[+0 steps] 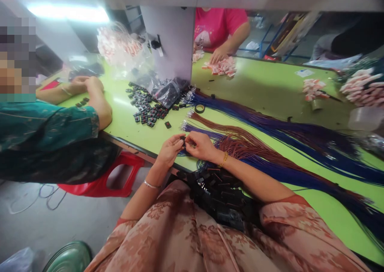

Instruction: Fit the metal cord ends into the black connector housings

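The small black piece [182,139] is at the fingertips of the two hands, just above the front edge of the green table [324,208]. The left hand [168,150] grips it between thumb and fingers. The right hand [200,146] has its fingers bent and closed, right against the piece; whether they hold a wire end, I cannot tell.

In my judgement, the step in hand is fine fingertip work on this one piece, and the next move calls for a steady left pinch and exact aim from the right.

Just beyond the hands lies one loose black piece [168,125], and behind it a pile of black pieces [145,104] beside a clear plastic bag [168,93]. Brown wires [219,126] and blue wires [282,175] stretch to the right, near a roll of tape [199,109]. More black pieces [220,188] rest in the lap.

Farther out, a person in a green sleeve [51,122] works at left, and another in a pink shirt [220,28] has a hand at pale pieces [223,67]. A white label [304,73] lies on the table, but its writing is too small to read. I can read no brand.
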A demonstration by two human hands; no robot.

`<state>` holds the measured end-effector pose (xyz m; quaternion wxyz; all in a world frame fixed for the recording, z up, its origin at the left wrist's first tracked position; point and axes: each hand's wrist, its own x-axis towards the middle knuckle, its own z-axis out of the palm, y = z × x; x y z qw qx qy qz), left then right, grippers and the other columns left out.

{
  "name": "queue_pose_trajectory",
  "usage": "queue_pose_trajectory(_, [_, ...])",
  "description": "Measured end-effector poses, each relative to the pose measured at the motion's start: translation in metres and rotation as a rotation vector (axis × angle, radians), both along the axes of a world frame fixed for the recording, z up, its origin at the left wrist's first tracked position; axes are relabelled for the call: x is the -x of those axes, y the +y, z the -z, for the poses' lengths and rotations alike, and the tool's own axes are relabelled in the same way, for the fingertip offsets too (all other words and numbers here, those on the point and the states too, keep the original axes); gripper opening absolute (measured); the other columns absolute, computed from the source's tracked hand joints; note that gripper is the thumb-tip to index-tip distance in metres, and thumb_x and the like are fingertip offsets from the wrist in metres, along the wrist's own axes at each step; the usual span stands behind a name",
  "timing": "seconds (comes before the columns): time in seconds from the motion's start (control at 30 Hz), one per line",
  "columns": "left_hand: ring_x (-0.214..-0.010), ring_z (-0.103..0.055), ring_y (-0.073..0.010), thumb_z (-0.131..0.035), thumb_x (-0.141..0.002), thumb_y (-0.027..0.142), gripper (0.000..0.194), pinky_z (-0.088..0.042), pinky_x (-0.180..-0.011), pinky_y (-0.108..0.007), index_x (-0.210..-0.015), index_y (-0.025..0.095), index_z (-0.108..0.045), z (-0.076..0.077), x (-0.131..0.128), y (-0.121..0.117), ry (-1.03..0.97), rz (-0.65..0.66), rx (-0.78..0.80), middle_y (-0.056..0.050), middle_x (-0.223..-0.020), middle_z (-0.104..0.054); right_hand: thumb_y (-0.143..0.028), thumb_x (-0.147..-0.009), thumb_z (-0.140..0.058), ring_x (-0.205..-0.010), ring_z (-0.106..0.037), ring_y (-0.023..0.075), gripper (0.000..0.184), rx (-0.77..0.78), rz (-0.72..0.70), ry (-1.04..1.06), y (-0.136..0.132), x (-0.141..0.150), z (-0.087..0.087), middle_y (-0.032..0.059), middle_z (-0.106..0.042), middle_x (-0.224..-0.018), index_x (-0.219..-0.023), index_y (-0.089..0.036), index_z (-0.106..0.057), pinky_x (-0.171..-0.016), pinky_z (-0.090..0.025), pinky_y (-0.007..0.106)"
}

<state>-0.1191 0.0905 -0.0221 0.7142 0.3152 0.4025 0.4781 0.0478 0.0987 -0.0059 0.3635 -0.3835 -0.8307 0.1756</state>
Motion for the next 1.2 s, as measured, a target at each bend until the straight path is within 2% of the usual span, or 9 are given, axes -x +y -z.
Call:
queue_pose_trajectory(0.17, [-0.065, -0.06, -0.006, -0.083, -0.058, 0.024, 0.04, -0.048, -0.064, -0.018, -0.094, 0.014, -0.069, 0.001, -0.006, -0.003, 0.016, -0.111, 0.024, -0.001, -0.081, -0.069, -0.018, -0.08, -0.05, -0.063, -0.048, 0.0128, 0.007, 0.047, -0.008, -0.041, 0.001, -0.002, 0.002, 0.0027, -0.057, -0.07, -0.075, -0.018, -0.055, -0.06, -0.035, 0.025])
queue_pose_trajectory(0.43, [-0.059, -0.057, -0.0057, -0.083, -0.058, 0.024, 0.04, -0.046, -0.062, -0.02, -0.092, 0.013, -0.066, 0.005, -0.014, -0.008, 0.052, -0.215, 0.011, 0.0, -0.073, -0.067, -0.019, -0.078, -0.054, -0.063, -0.048, 0.0135, 0.007, 0.085, 0.061, -0.086, -0.002, 0.005, 0.01, 0.0037, -0.059, -0.069, -0.072, -0.017, -0.055, -0.059, -0.033, 0.025])
queue_pose_trajectory(0.6, [-0.061, -0.058, -0.0066, -0.081, -0.061, 0.022, 0.037, -0.046, -0.063, -0.02, -0.093, 0.013, -0.065, 0.009, -0.01, -0.005, 0.058, -0.205, 0.017, -0.003, -0.08, -0.069, -0.023, -0.084, -0.05, -0.064, -0.052, 0.0124, 0.015, 0.2, -0.003, -0.072, 0.015, -0.007, -0.004, 0.0032, -0.065, -0.073, -0.077, -0.016, -0.062, -0.061, -0.035, 0.023])
queue_pose_trajectory(0.63, [-0.063, -0.058, -0.0069, -0.081, -0.062, 0.022, 0.036, -0.046, -0.064, -0.02, -0.093, 0.013, -0.065, 0.009, -0.009, -0.003, 0.051, -0.201, 0.013, -0.004, -0.084, -0.07, -0.023, -0.086, -0.048, -0.066, -0.053, 0.0123, 0.018, 0.221, 0.02, -0.061, 0.023, -0.013, -0.007, 0.0033, -0.066, -0.076, -0.079, -0.016, -0.063, -0.063, -0.036, 0.023])
queue_pose_trajectory(0.7, [-0.067, -0.06, -0.0081, -0.08, -0.063, 0.021, 0.036, -0.046, -0.065, -0.021, -0.094, 0.013, -0.065, 0.009, -0.006, -0.001, 0.041, -0.195, 0.012, -0.007, -0.088, -0.071, -0.024, -0.087, -0.047, -0.068, -0.054, 0.0132, 0.02, 0.239, 0.17, -0.1, 0.039, -0.026, -0.009, 0.0043, -0.068, -0.08, -0.085, -0.015, -0.065, -0.064, -0.036, 0.024])
queue_pose_trajectory(0.8, [-0.07, -0.061, -0.0093, -0.08, -0.063, 0.022, 0.036, -0.046, -0.067, -0.021, -0.094, 0.013, -0.065, 0.007, -0.005, 0.0, 0.04, -0.169, 0.021, -0.007, -0.089, -0.071, -0.025, -0.081, -0.056, -0.072, -0.056, 0.0165, 0.014, 0.296, 0.287, -0.363, 0.056, -0.04, -0.003, 0.0071, -0.069, -0.084, -0.082, -0.016, -0.068, -0.063, -0.035, 0.026])
queue_pose_trajectory(0.87, [-0.072, -0.062, -0.0097, -0.08, -0.064, 0.023, 0.035, -0.047, -0.068, -0.022, -0.095, 0.014, -0.066, 0.005, -0.006, -0.001, 0.044, -0.15, 0.014, -0.007, -0.09, -0.071, -0.026, -0.079, -0.059, -0.077, -0.057, 0.0185, 0.014, 0.292, 0.305, -0.47, 0.059, -0.043, 0.003, 0.0088, -0.069, -0.09, -0.085, -0.017, -0.069, -0.064, -0.035, 0.027])
queue_pose_trajectory(0.97, [-0.073, -0.063, -0.0094, -0.08, -0.064, 0.024, 0.035, -0.047, -0.068, -0.021, -0.095, 0.014, -0.066, 0.003, -0.009, -0.002, 0.032, -0.136, 0.001, -0.006, -0.089, -0.071, -0.027, -0.082, -0.056, -0.081, -0.058, 0.0192, 0.018, 0.266, 0.296, -0.501, 0.056, -0.042, 0.008, 0.0095, -0.069, -0.094, -0.088, -0.018, -0.069, -0.066, -0.036, 0.027])
queue_pose_trajectory(1.2, [-0.07, -0.062, -0.0078, -0.081, -0.063, 0.022, 0.036, -0.047, -0.066, -0.019, -0.094, 0.012, -0.066, 0.006, -0.011, 0.001, 0.012, -0.147, 0.027, -0.007, -0.088, -0.071, -0.026, -0.083, -0.053, -0.077, -0.058, 0.0191, 0.02, 0.308, 0.364, -0.534, 0.072, -0.047, 0.005, 0.0098, -0.071, -0.091, -0.086, -0.017, -0.071, -0.066, -0.037, 0.027])
